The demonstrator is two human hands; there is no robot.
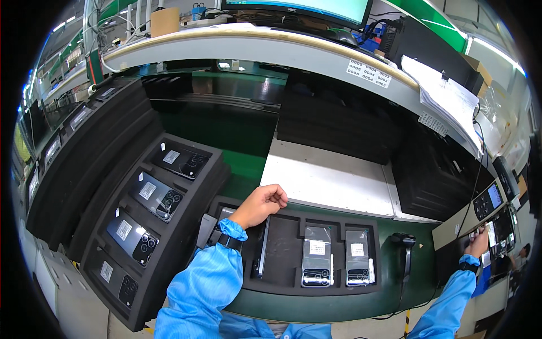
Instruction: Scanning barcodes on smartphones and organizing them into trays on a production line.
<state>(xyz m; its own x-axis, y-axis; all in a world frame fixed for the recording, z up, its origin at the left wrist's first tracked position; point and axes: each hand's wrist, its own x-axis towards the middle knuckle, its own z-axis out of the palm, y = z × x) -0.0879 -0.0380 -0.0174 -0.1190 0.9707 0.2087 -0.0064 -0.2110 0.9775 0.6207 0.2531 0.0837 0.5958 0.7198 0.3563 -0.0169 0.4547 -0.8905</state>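
My left hand, its fingers curled in with nothing visible between them, is over the far edge of a black foam tray. Below it, a dark phone stands on edge in the tray. Further right in the same tray, two phones, one and another, lie camera side up with white labels. Far to the right, my right hand reaches to the front of a beige label printer. Its fingers are closed together; what they pinch is too small to make out.
A handheld scanner stands on the green table right of the tray. Stacked foam trays with labelled phones rise at the left. Black foam stacks stand behind. A shelf with a monitor spans above.
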